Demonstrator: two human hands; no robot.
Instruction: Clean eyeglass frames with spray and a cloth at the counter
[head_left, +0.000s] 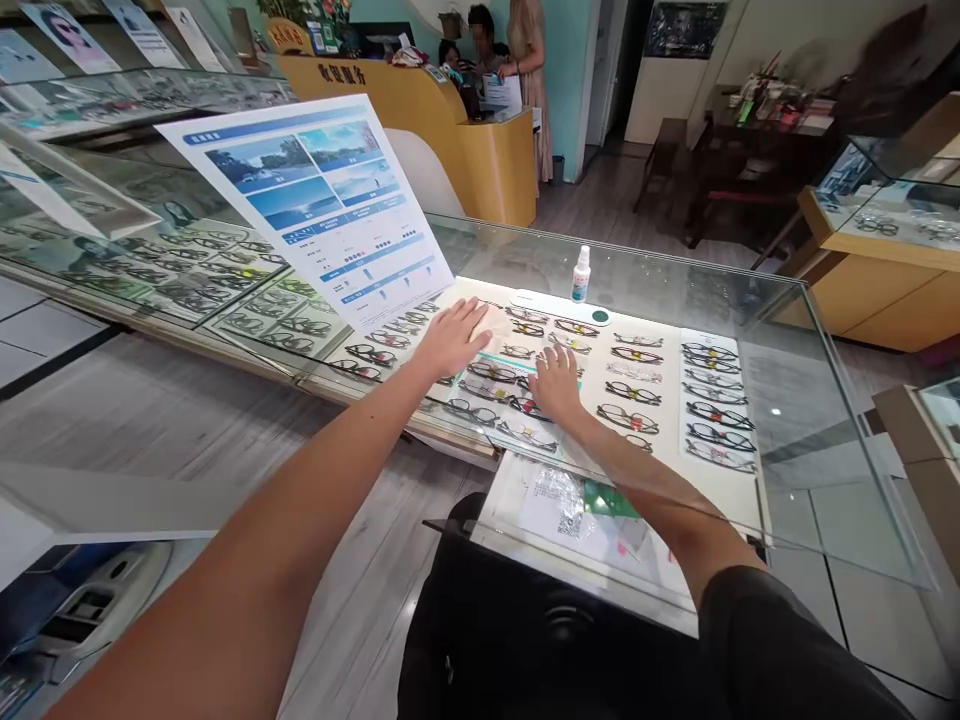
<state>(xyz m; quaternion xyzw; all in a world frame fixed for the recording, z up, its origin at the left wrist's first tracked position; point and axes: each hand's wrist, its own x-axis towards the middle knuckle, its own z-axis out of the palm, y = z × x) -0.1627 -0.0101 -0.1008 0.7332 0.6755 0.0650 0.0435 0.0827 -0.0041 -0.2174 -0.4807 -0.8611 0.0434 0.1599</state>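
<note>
Long, clear glass display case point(652, 280), laid over by a bare left hand point(453, 340) and a bare right hand point(556, 385).
The case is set directly in front of the person, with a curved yellow wooden counter point(495, 165) seen behind it; below, a white drawer point(540, 560) is pulled out; a white printed sheet with blue bands point(300, 220) is tilted up beside the left hand, which is opened wide with fingers spread and nothing grasped; the right hand is held half open, fingers parted and slightly bent, nothing gripped, above rows of thin-rimmed eyeglasses point(634, 392); beyond the hands, a flat white strip with a green round end point(551, 305) and a small white spray bottle point(580, 275) are seen.
</note>
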